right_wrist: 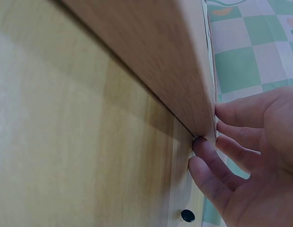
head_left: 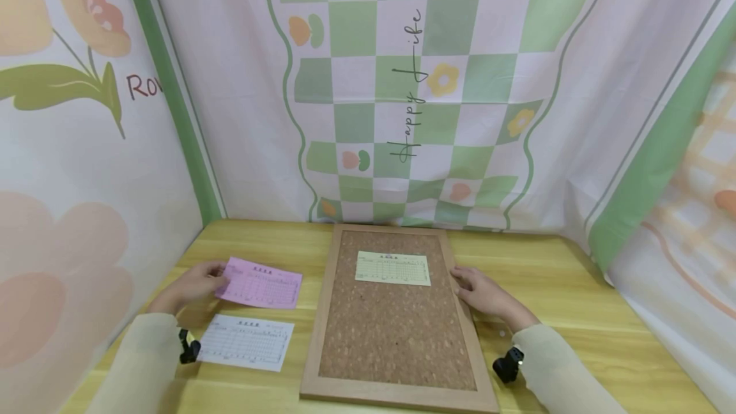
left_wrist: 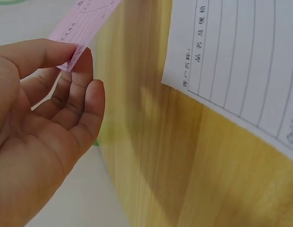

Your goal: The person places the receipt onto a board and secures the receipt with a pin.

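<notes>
White slip (head_left: 246,341) lies nearest, L hand (head_left: 192,286) pinches pink slip (head_left: 260,282) w/ thumb, R hand (head_left: 483,292) fingers straight on board (head_left: 397,318) edge; weak corner pinch could drop/crease it

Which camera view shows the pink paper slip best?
The head view: the whole pink slip lies on the table, with the left hand holding its left edge. The left wrist view shows only one corner, pinched between thumb and fingers. The right wrist view does not show it.
</notes>
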Available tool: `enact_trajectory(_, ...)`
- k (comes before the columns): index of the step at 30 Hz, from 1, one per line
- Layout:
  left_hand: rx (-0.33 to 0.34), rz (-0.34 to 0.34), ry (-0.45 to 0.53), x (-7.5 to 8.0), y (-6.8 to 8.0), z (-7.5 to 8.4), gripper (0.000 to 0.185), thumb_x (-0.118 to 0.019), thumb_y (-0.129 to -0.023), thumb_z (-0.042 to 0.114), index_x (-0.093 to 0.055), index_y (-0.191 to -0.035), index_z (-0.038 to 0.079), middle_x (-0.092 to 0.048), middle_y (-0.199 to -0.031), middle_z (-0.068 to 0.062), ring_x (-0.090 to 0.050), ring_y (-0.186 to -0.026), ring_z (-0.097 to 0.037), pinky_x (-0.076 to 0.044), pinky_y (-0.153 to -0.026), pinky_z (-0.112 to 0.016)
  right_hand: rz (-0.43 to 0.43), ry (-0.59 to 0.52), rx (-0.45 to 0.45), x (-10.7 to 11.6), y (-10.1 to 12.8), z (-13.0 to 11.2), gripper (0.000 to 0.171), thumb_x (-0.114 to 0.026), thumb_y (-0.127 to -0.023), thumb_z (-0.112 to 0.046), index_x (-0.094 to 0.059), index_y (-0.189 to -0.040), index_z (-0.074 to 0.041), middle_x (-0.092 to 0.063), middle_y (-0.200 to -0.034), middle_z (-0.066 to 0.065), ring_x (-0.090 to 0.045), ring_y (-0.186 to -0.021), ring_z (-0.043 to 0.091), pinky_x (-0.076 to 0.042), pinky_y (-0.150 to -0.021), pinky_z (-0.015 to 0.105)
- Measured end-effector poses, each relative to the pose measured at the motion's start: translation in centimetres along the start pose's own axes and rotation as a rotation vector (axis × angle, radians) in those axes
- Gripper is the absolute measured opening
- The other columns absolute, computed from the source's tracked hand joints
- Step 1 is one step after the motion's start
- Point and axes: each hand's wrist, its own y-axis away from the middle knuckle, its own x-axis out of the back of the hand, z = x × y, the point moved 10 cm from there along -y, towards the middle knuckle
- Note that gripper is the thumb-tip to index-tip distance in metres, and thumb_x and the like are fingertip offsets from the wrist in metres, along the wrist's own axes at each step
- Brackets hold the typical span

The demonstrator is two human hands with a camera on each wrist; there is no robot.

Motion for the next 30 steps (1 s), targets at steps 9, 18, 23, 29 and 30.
enact_trajectory(9, -0.008, 0.008, 0.016, 0.20, -0.08, 0.18, 0.047, -0.057, -0.097, 0.012, -0.049, -0.134, -0.016, -0.062, -0.112, -0.018, -0.058, -0.103, -0.031, -0.047, -0.093, -0.053, 0.003, 0.001, 0.008, -0.06, 0.02, -0.04, 0.048, -0.055, -0.102, -0.005, -0.041, -0.141, 0.018, -0.034, -0.144, 0.042, -0.045, -0.124, 0.055, -0.044, -0.098, 0.060)
enact_trajectory(18, -0.062, 0.003, 0.042, 0.49, -0.03, 0.46, 0.040, -0.056, -0.098, 0.011, -0.054, -0.128, -0.014, -0.062, -0.107, -0.015, -0.058, -0.097, -0.027, -0.049, -0.087, -0.045, 0.003, 0.001, -0.002, -0.06, -0.01, 0.06, 0.048, -0.055, -0.102, -0.006, -0.041, -0.142, 0.017, -0.035, -0.144, 0.041, -0.045, -0.125, 0.055, -0.044, -0.098, 0.060)
enact_trajectory(23, -0.067, 0.001, 0.040, 0.56, -0.06, 0.46, 0.039, -0.057, -0.099, 0.013, -0.054, -0.128, -0.014, -0.062, -0.107, -0.015, -0.058, -0.098, -0.027, -0.048, -0.088, -0.047, 0.005, 0.003, -0.008, -0.05, -0.03, 0.10, 0.048, -0.055, -0.102, -0.007, -0.041, -0.142, 0.017, -0.035, -0.144, 0.041, -0.043, -0.126, 0.055, -0.044, -0.098, 0.060)
enact_trajectory(29, -0.060, -0.004, 0.057, 0.49, -0.04, 0.34, 0.041, -0.056, -0.100, 0.014, -0.052, -0.130, -0.014, -0.061, -0.111, -0.015, -0.057, -0.102, -0.030, -0.047, -0.091, -0.052, 0.003, 0.005, -0.009, -0.09, 0.00, -0.04, 0.048, -0.055, -0.102, -0.005, -0.041, -0.142, 0.017, -0.034, -0.144, 0.042, -0.042, -0.127, 0.056, -0.043, -0.099, 0.061)
enact_trajectory(30, -0.058, -0.005, 0.060, 0.47, -0.05, 0.29, 0.042, -0.056, -0.100, 0.014, -0.052, -0.131, -0.014, -0.061, -0.111, -0.015, -0.057, -0.103, -0.029, -0.047, -0.091, -0.052, 0.002, 0.006, -0.007, -0.09, 0.01, -0.07, 0.048, -0.054, -0.102, -0.005, -0.041, -0.141, 0.018, -0.034, -0.144, 0.042, -0.042, -0.127, 0.056, -0.043, -0.099, 0.061)
